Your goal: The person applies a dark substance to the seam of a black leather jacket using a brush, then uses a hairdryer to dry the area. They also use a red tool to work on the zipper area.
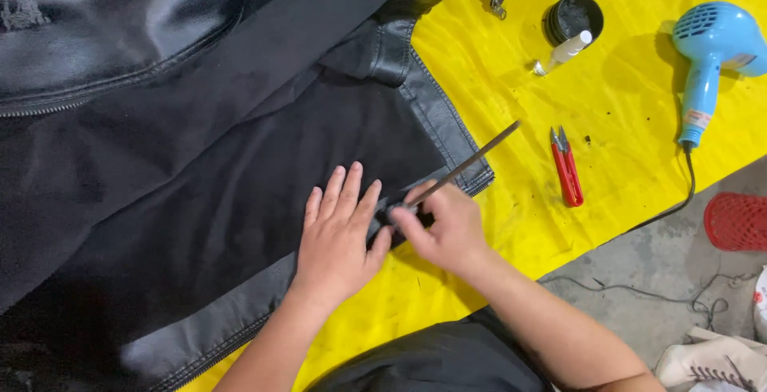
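A black leather jacket [184,120] lies spread, lining up, over a yellow sheet [559,104]. My left hand [339,236] presses flat on the lining near the jacket's lower hem, fingers apart. My right hand [447,228] sits just beside it and grips a thin dark stick-like tool [471,162], whose free end points up and right while its tip meets the fabric between both hands.
On the yellow sheet lie red thread snips [566,167], a small white bottle [564,51] against a round black tin [572,18], and a blue hair dryer [709,60] with its cord. A red mesh basket [737,221] and a white shoe [711,364] rest on the concrete floor.
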